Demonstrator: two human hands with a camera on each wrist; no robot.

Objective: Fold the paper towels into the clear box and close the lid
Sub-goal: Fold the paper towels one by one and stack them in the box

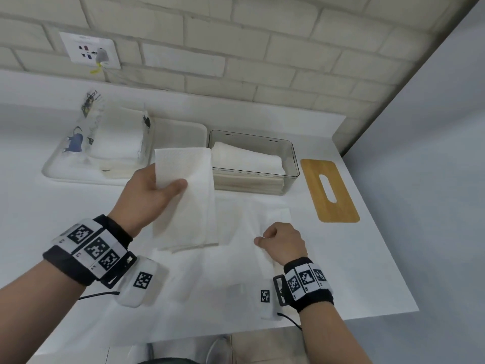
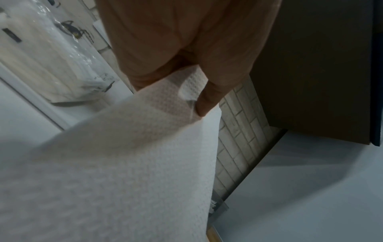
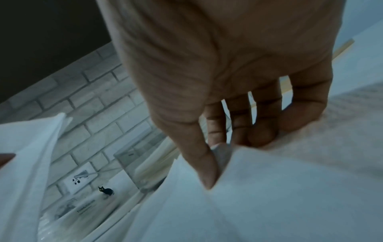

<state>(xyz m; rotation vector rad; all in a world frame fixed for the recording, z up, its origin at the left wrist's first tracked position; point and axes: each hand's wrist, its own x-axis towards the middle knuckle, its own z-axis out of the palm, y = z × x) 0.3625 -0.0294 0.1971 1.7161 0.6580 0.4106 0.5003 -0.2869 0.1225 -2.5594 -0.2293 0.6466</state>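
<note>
My left hand (image 1: 160, 187) pinches a folded white paper towel (image 1: 185, 198) between thumb and fingers and holds it lifted, just left of the clear box (image 1: 291, 153). The left wrist view shows the thumb (image 2: 209, 96) pressed on that towel (image 2: 145, 155). The box stands open at the back and holds a stack of folded towels (image 1: 249, 161). My right hand (image 1: 280, 240) pinches an edge of another white towel (image 1: 236, 258) that lies spread on the counter; its thumb (image 3: 205, 165) and fingers close on the sheet (image 3: 269, 196). The bamboo lid (image 1: 330, 190) with its slot lies flat right of the box.
A white tray (image 1: 55, 172) at the back left holds an opened plastic pack of towels (image 1: 115, 135). A brick wall with a socket plate (image 1: 89, 49) runs behind. The counter's front edge (image 1: 236, 334) is close to me; a grey wall stands at the right.
</note>
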